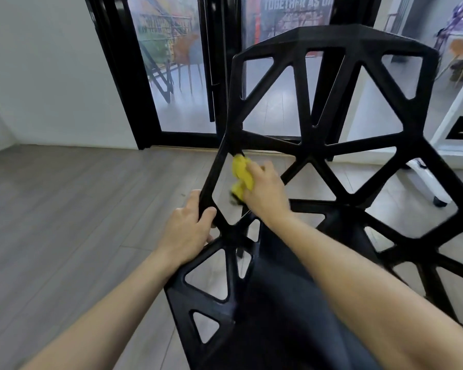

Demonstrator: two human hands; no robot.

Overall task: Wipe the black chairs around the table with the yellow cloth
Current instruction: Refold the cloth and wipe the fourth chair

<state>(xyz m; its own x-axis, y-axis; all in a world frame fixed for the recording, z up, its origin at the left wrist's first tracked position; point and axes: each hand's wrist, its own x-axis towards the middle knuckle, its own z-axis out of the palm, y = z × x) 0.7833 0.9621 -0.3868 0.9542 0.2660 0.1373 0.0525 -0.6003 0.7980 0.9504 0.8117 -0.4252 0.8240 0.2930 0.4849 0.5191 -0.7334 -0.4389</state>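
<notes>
Left hand (187, 231) grips black chair (332, 145) strut | right hand (265, 193) clenches yellow cloth (241, 173) against frame | chair judged rigid, light; cloth soft; hold struts.

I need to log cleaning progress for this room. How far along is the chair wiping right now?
Done: nothing in this view proves any part finished. In hand: the left hand grips a strut of the black chair while the right hand presses the yellow cloth against a strut near the frame's left side. Left: the rest of this frame, plus any other chairs, which are out of view.
</notes>
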